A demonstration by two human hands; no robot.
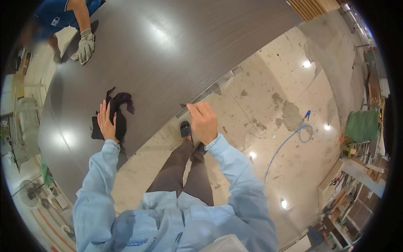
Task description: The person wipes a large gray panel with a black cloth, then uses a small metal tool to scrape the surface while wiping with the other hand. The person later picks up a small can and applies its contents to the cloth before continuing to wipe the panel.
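My left hand [107,122] lies with its fingers stretched out on a crumpled black cloth [121,126], on top of a wide dark brown panel [168,67] with a fine grain. My right hand [203,122] is closed in a pinch at the panel's near edge. By its fingertips a small dark pointed bit [183,105] shows against the panel. What the fingers hold, if anything, is too small to make out.
At the far left a person's gloved hand [86,47] rests on the panel. A blue hose [280,149] curls over the stained floor [252,122] to my right. Wooden slats [308,7] lie at the panel's far right corner. A fan [29,193] stands at left.
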